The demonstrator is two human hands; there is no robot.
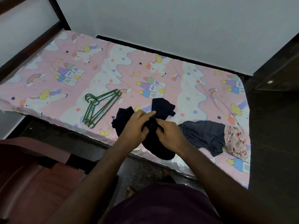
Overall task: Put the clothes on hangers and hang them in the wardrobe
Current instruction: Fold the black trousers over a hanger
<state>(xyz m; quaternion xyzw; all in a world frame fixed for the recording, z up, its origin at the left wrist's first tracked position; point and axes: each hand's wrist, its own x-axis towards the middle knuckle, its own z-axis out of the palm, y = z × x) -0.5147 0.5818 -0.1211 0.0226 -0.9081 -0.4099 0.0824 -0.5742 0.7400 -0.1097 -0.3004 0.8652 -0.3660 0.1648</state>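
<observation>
Both hands grip the dark garment (161, 109) at the near edge of the bed (48, 70): the left hand (135, 125) and right hand (169, 132) bunch its middle between curled fingers. It is crumpled, two ends spread far, one tail hanging near. The green hangers (99, 107) lie left, nearer the left hand, long axis running near-left to far-right.

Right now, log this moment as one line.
hands: left hand and right hand grip dark garment | green hangers: untouched on bed | stage: not hung
</observation>
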